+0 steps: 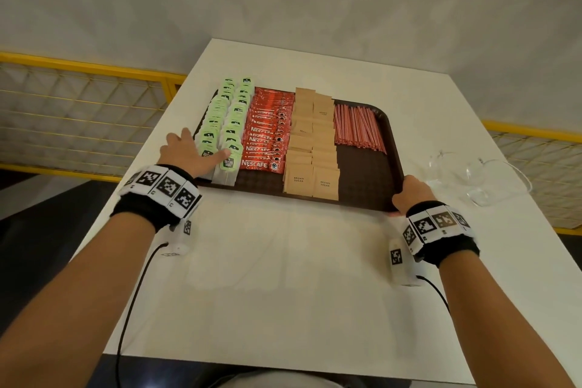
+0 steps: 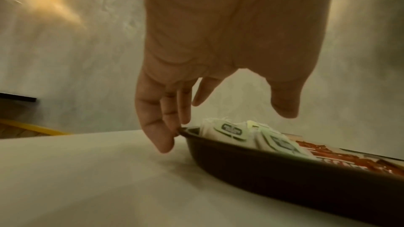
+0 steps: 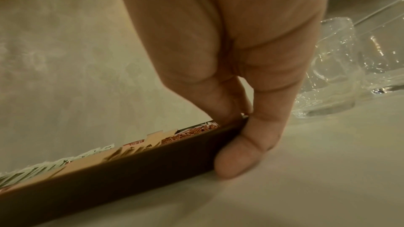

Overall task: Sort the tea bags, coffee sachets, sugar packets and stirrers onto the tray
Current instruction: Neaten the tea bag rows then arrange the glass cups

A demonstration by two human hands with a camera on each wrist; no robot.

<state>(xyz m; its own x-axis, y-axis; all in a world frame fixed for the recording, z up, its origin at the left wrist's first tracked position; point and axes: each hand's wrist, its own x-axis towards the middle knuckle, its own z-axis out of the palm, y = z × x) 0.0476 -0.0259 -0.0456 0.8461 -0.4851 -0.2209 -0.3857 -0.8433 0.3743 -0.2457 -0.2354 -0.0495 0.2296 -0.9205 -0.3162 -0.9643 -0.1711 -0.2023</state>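
Observation:
A dark brown tray (image 1: pixel 362 173) lies on the white table and holds four sorted groups. From left to right they are green tea bags (image 1: pixel 226 123), red coffee sachets (image 1: pixel 267 132), brown sugar packets (image 1: pixel 311 142) and red stirrers (image 1: pixel 357 126). My left hand (image 1: pixel 201 148) is at the tray's near left corner. Its straight fingers (image 2: pixel 153 118) touch the outside of the rim (image 2: pixel 262 167), and the thumb hovers over the tea bags (image 2: pixel 231 132). My right hand (image 1: pixel 409 192) pinches the near right corner, its thumb (image 3: pixel 247 153) pressed on the outer wall (image 3: pixel 109 179).
Two clear glass mugs (image 1: pixel 485 179) lie on the table just right of the tray, close to my right hand; in the right wrist view the mugs (image 3: pixel 341 68) are behind the thumb. A yellow railing (image 1: pixel 78 66) runs beyond both table sides. Bare tabletop (image 1: pixel 283 261) lies before me.

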